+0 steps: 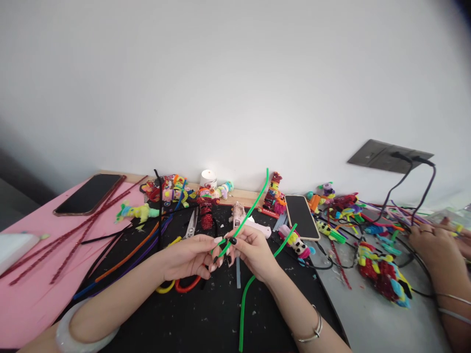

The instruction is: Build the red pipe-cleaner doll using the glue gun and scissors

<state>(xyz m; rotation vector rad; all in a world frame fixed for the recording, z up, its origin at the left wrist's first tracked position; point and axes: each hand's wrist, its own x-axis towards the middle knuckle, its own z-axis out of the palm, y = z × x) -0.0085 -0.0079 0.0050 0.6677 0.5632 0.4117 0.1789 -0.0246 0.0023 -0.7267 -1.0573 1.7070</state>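
Observation:
My left hand and my right hand meet over the black mat, both pinching a bright green pipe cleaner. One end of it rises toward the wall. A second green length runs from my right hand down toward me and also out to the right. Scissors with red and yellow handles lie under my left hand. A glue gun rests just behind my fingers.
Several pipe cleaners and red glitter stems lie on the left, with a phone on pink paper. Small pipe-cleaner figures line the wall. A second phone lies right of centre. Another person's hands work at right near cables.

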